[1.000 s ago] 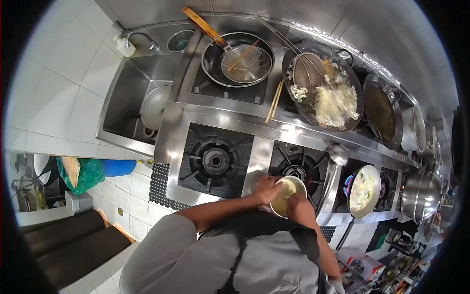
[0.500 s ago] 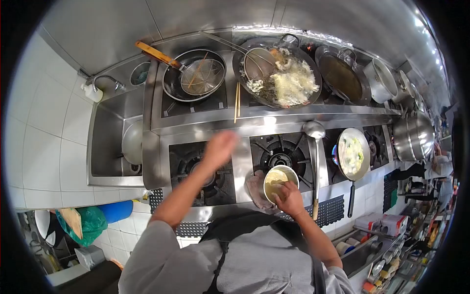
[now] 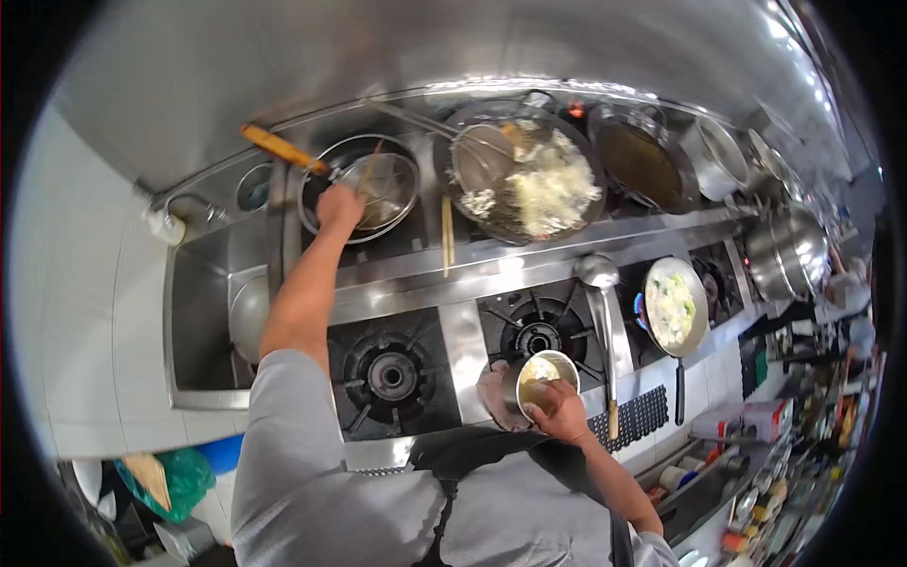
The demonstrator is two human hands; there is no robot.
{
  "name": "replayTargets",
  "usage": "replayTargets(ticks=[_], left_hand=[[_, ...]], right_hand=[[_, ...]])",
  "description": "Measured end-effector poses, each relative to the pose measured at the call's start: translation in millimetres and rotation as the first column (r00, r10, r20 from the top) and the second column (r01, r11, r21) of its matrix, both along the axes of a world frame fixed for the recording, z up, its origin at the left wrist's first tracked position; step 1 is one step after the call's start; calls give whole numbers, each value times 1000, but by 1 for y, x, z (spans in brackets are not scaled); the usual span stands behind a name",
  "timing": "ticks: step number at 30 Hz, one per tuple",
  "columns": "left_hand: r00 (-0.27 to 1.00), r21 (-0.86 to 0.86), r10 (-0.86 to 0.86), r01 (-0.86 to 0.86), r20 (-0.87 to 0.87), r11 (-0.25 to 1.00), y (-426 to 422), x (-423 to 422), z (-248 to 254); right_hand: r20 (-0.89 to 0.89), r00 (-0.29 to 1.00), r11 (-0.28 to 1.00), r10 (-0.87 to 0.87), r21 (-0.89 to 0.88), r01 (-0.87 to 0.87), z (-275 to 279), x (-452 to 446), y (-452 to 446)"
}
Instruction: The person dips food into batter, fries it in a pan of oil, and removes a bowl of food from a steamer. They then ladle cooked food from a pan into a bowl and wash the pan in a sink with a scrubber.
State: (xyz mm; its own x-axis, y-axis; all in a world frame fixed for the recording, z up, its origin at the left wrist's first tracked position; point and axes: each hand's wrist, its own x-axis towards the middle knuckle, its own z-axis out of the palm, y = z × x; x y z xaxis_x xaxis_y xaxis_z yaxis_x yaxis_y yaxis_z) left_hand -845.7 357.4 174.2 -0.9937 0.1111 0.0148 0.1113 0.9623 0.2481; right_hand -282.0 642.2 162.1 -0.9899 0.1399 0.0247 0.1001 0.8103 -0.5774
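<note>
At the back left, my left hand (image 3: pixel 340 206) is on the edge of a wire strainer (image 3: pixel 389 194) lying in a dark wok (image 3: pixel 307 213). The strainer has a wooden handle, and a thin brown stick lies across its mesh. My left fingers are blurred and partly hidden, so their grip does not show. At the front burner, my right hand (image 3: pixel 559 414) is closed over the near rim of a small metal pot (image 3: pixel 514 386), its fingers reaching inside. Pale yellow liquid sits in the pot. A pinkish cloth (image 3: pixel 493 392) lies beside it.
Food fries in a big wok (image 3: pixel 557 189) with a wire skimmer (image 3: pixel 484 159). Chopsticks (image 3: pixel 447 236) lie on the steel ledge. A ladle (image 3: pixel 602 312) rests right of the pot. A frying pan (image 3: pixel 694 331) sits over a lit flame. The sink (image 3: pixel 203 321) is at left.
My left hand has moved from above the front left burner back to the strainer. My right hand stays at the pot. The whole view has shifted slightly.
</note>
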Motion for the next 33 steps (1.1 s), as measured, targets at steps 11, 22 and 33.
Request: replayTargets(ticks=[11, 22, 33], left_hand=[[937, 291, -163, 257, -310, 922, -18, 25, 69], [650, 107, -648, 734, -397, 671, 162, 131, 210], [599, -238, -793, 758, -112, 607, 281, 150, 161]], right_hand=[[-68, 997, 1000, 19, -8, -20, 1, -1, 3], [-153, 988, 995, 24, -91, -38, 3, -3, 12], [-184, 983, 988, 4, -153, -33, -1, 2, 20]])
